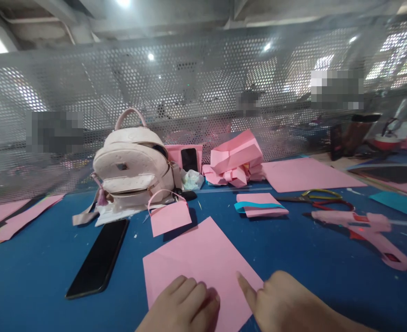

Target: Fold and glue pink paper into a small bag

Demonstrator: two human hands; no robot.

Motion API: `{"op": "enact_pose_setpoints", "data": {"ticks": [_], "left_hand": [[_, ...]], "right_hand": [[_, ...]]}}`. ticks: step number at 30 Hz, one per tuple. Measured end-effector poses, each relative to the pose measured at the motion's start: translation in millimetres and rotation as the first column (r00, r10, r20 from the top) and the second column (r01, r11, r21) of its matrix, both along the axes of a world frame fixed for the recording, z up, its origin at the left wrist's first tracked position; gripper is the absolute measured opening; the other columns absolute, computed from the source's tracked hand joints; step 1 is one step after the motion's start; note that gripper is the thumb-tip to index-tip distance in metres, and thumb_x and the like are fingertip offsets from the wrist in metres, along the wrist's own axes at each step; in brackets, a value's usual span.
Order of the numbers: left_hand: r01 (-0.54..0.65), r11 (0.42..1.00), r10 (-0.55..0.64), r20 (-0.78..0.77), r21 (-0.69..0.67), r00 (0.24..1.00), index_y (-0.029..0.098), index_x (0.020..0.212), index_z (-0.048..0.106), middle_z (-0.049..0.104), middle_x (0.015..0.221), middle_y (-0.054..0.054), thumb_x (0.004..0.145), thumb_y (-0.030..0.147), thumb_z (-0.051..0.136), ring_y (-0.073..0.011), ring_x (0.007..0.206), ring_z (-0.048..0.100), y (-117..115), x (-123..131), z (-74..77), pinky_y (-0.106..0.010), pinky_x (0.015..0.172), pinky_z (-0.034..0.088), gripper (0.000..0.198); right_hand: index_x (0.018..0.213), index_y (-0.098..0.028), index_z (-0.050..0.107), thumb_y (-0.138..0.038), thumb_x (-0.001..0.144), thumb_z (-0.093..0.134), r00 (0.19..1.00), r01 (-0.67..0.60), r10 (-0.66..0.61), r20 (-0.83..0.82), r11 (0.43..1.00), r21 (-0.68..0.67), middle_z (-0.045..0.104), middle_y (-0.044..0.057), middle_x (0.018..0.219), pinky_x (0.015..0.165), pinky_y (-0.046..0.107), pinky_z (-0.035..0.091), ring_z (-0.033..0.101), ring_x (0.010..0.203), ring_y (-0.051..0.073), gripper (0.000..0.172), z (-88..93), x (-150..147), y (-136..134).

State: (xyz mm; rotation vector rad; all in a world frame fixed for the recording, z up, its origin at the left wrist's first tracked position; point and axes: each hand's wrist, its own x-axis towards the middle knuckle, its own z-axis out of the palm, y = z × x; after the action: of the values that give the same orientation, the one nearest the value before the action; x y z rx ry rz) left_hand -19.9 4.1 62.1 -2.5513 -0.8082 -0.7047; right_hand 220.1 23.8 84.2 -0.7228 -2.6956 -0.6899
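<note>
A pink sheet of paper (196,258) lies flat and turned at an angle on the blue table before me. My left hand (182,306) rests on its near part, fingers curled in, with nothing visible in them. Over the sheet's right edge is my right hand (279,299), one finger stretched out along the paper and the others folded under. Just behind the sheet stands a small pink paper bag (170,219) with a thin strip handle. A folded pink paper piece (260,210) with a blue strip (258,204) across it lies farther right.
A pink glue gun (365,226) and scissors (319,199) lie at right. Left are a black phone (99,260) and a white backpack (134,159). Crumpled pink paper (238,159) and another pink sheet (310,175) lie near the perforated metal screen (196,83).
</note>
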Motion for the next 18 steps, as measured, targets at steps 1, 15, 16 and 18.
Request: {"op": "enact_pose_setpoints", "data": {"ticks": [1, 15, 16, 18], "left_hand": [[0.004, 1.000, -0.004, -0.007, 0.002, 1.000, 0.011, 0.098, 0.068, 0.064, 0.074, -0.005, 0.098, 0.010, 0.041, -0.0161, 0.057, 0.057, 0, 0, 1.1, -0.029, 0.051, 0.048, 0.027], [0.019, 1.000, -0.019, -0.008, 0.004, 1.000, 0.010, 0.097, 0.067, 0.061, 0.070, -0.004, 0.099, 0.011, 0.039, -0.0165, 0.057, 0.056, 0, 0, 3.5, -0.029, 0.051, 0.045, 0.028], [0.018, 1.000, -0.018, 0.000, 0.012, 1.000, 0.011, 0.097, 0.067, 0.061, 0.070, -0.004, 0.099, 0.011, 0.040, -0.0165, 0.057, 0.056, 0, 0, 2.7, -0.029, 0.051, 0.045, 0.027], [0.013, 1.000, -0.013, 0.014, 0.023, 1.000, 0.011, 0.096, 0.067, 0.061, 0.069, -0.004, 0.097, 0.009, 0.042, -0.0161, 0.057, 0.055, 0, 0, 1.1, -0.028, 0.051, 0.044, 0.026]], "right_hand": [[0.095, -0.012, 0.074, -0.060, 0.087, 0.056, 0.999, 0.008, -0.008, 0.038, 1.000, -0.017, 0.053, 0.001, 0.040, 0.046, 0.038, 0.006, 0.037, 0.031, 0.015, 0.052, -9.1, -1, 2], [0.108, -0.009, 0.063, -0.045, 0.106, 0.009, 0.988, -0.017, 0.026, -0.152, 0.998, 0.064, 0.059, 0.000, 0.048, 0.047, 0.037, 0.019, 0.050, 0.036, 0.017, 0.066, -9.4, -12, 2], [0.111, -0.008, 0.062, -0.045, 0.106, 0.007, 0.986, 0.002, 0.008, -0.169, 0.998, 0.063, 0.060, 0.001, 0.050, 0.048, 0.038, 0.021, 0.052, 0.038, 0.017, 0.067, -7.1, -12, 2], [0.114, -0.009, 0.060, -0.043, 0.107, 0.008, 0.984, -0.013, 0.022, -0.178, 0.999, 0.052, 0.063, 0.000, 0.053, 0.049, 0.037, 0.023, 0.055, 0.041, 0.017, 0.063, -4.9, -15, 2]]}}
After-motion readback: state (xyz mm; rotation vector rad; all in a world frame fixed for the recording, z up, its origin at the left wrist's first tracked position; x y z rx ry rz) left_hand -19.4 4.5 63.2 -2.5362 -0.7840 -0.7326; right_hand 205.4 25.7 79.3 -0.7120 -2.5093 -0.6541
